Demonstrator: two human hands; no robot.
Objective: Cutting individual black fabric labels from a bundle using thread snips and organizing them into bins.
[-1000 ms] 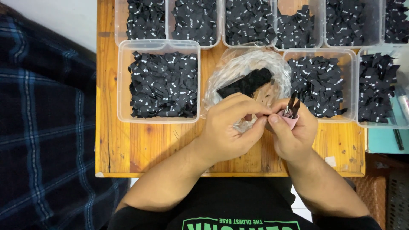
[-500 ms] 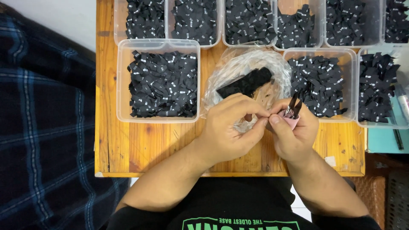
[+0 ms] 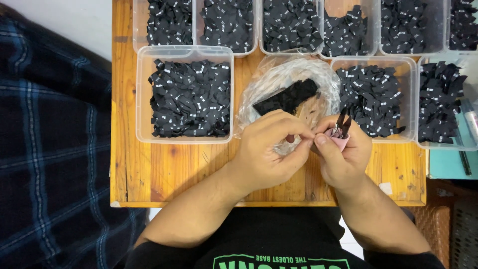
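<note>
My left hand (image 3: 271,149) and my right hand (image 3: 341,159) meet over a wooden table (image 3: 174,174), fingertips touching. The right hand grips small snips (image 3: 341,125) with a pink handle, dark blades pointing up. My left hand's fingers are pinched together against the right thumb; whatever small piece they hold is hidden. Just behind the hands lies a clear plastic bag (image 3: 284,79) with a strip of black fabric labels (image 3: 286,97) on it.
Clear plastic bins of black fabric labels surround the bag: one at the left (image 3: 186,97), one at the right (image 3: 373,97), another far right (image 3: 440,107), and a row along the back (image 3: 291,25). Plaid cloth (image 3: 50,149) lies left of the table.
</note>
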